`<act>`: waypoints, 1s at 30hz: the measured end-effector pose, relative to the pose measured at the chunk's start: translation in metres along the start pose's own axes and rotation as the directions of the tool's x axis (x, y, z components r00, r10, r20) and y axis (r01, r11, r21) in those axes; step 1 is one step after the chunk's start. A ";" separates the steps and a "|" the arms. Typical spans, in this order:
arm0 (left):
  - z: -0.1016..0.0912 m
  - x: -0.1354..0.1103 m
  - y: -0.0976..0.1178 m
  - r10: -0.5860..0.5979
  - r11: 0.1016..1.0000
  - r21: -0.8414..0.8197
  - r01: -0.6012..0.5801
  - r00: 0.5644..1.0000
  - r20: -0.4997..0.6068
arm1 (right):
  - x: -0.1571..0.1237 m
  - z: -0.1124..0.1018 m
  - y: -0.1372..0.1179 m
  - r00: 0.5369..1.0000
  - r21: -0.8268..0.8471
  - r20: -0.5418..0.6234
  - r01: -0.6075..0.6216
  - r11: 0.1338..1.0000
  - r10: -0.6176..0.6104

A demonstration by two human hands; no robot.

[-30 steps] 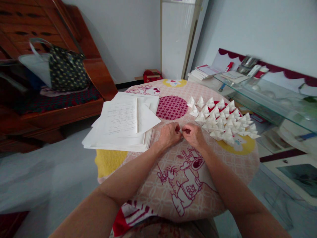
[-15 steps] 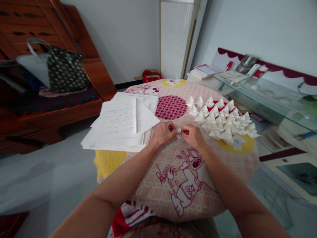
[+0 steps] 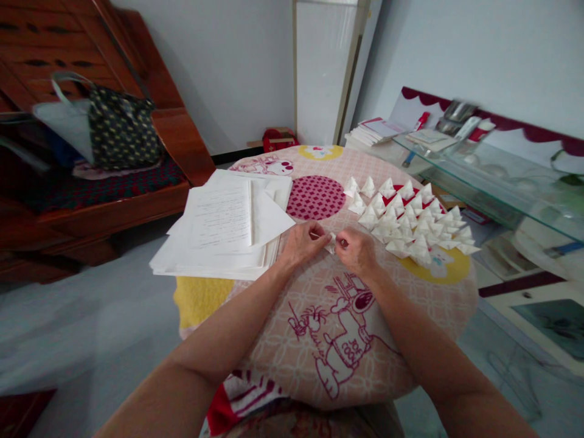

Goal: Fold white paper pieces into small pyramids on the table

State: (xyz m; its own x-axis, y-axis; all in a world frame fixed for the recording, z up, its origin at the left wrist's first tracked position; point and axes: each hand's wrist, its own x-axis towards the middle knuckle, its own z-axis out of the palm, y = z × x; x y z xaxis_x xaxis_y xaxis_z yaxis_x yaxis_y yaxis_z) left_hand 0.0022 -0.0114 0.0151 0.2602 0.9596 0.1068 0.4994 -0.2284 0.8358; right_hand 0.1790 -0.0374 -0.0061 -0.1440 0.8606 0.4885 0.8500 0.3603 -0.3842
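Note:
My left hand (image 3: 305,242) and my right hand (image 3: 357,249) meet over the middle of a round table covered by a pink cartoon cloth (image 3: 337,340). Both pinch one small white folded paper piece (image 3: 330,243) held between their fingertips, just above the cloth. To the right of my right hand lies a cluster of several white folded paper triangles (image 3: 410,222). A stack of white paper sheets (image 3: 228,225) lies to the left of my left hand.
A wooden bench (image 3: 104,182) with a dark patterned bag (image 3: 121,128) stands at the left. A glass shelf (image 3: 497,176) with books and small items runs along the right wall. A white panel (image 3: 322,67) leans at the back.
My hands have stayed in place; the fingers have worked the small paper piece, which now shows a little more between them.

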 end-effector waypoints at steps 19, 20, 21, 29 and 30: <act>0.001 0.003 -0.003 -0.016 1.000 0.027 0.015 1.000 0.006 | 0.000 0.000 -0.003 0.998 -0.025 0.024 0.056 0.998 -0.055; 0.001 0.002 -0.002 -0.018 0.999 0.037 0.018 1.000 -0.004 | 0.000 0.000 -0.003 0.998 -0.023 0.031 0.054 0.998 -0.054; 0.001 0.002 -0.001 -0.018 0.999 0.044 0.018 1.000 -0.012 | 0.000 0.000 -0.004 0.998 -0.026 0.034 0.053 0.998 -0.052; 0.001 0.000 0.003 -0.034 0.989 0.144 0.041 0.998 -0.050 | 0.000 0.002 -0.004 0.991 -0.060 0.020 0.135 0.989 -0.134; 0.001 0.000 0.003 -0.032 0.987 0.156 0.040 0.998 -0.053 | 0.000 0.003 -0.004 0.988 -0.059 0.013 0.152 0.987 -0.151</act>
State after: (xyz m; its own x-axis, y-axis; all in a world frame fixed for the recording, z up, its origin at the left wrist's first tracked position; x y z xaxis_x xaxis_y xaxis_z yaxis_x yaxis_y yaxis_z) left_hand 0.0045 -0.0123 0.0166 0.1995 0.9739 0.1084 0.6323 -0.2124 0.7451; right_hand 0.1741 -0.0380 -0.0068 -0.2775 0.8006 0.5310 0.8469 0.4648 -0.2583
